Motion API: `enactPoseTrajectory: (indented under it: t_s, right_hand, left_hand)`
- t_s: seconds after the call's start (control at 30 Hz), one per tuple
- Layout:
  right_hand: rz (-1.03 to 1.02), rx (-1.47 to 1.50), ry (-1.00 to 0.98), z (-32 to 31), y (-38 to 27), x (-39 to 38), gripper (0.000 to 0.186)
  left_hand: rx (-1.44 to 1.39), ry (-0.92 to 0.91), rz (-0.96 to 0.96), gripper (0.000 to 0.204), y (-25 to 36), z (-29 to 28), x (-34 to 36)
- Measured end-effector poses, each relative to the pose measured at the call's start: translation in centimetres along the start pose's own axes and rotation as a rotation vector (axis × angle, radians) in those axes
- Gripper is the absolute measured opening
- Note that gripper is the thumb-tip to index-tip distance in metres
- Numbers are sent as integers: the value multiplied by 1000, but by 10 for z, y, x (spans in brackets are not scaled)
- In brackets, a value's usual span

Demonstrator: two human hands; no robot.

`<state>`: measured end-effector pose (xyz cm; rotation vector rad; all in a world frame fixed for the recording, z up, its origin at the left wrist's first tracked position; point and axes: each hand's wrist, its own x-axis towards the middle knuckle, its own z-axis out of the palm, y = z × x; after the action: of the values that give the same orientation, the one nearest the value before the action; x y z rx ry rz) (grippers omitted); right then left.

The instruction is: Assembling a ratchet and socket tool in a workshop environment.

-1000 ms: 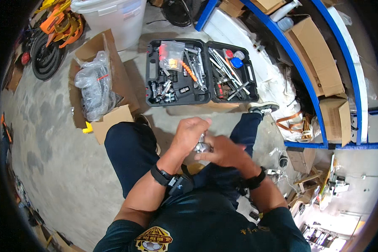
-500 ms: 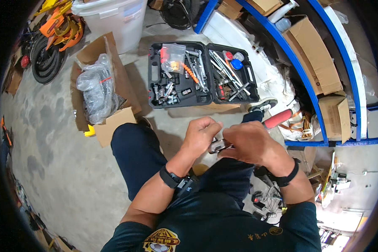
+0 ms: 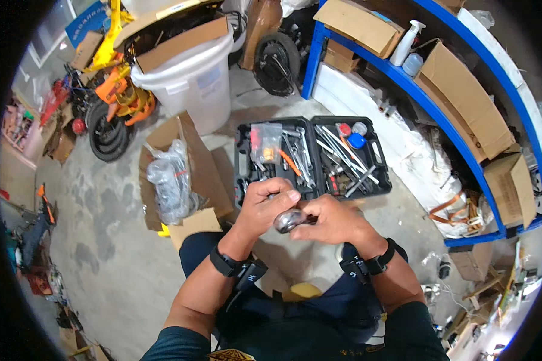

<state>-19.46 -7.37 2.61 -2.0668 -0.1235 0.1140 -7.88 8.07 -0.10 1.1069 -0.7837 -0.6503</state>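
In front of me my right hand [image 3: 332, 220] is closed around a ratchet wrench [image 3: 289, 221], whose rounded silver head sticks out past the thumb. The right hand hides most of its handle. My left hand [image 3: 264, 207] is closed beside the head, its thumb and fingers pinching together. A bit of metal shows at its fingertips, too covered to name. Beyond my hands lies an open black tool case [image 3: 379, 157] holding wrenches, sockets, long bars and a clear plastic bag [image 3: 266, 142]. My left hand partly covers the case's near-left part.
Left of the case stands an open cardboard box [image 3: 208, 186] with a plastic-wrapped item [image 3: 170, 180]. Behind it is a large white bin [image 3: 190, 99]. Blue shelving [image 3: 430, 114] with cartons curves along the right. A wheel [image 3: 277, 63] leans at the back.
The view has tilted up, showing more of the far side. My right hand has turned the ratchet wrench, so its red handle no longer shows. Both hands remain close together.
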Motion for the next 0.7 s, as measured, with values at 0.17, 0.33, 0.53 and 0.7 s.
enactPoseTrajectory:
  t_s: [0.17, 0.33, 0.53, 0.7]
  right_hand:
    - [306, 597, -143, -32, 41, 12, 47]
    - [231, 136, -50, -43, 61, 20, 52]
    - [309, -199, -84, -51, 71, 21, 55]
    - [227, -24, 116, -46, 85, 23, 53]
  left_hand:
    - [104, 91, -72, 38, -22, 2, 45]
    - [125, 7, -441, 38, -55, -4, 61]
    - [239, -142, -680, 36, -80, -12, 79]
    - [0, 40, -429, 34, -84, -14, 84]
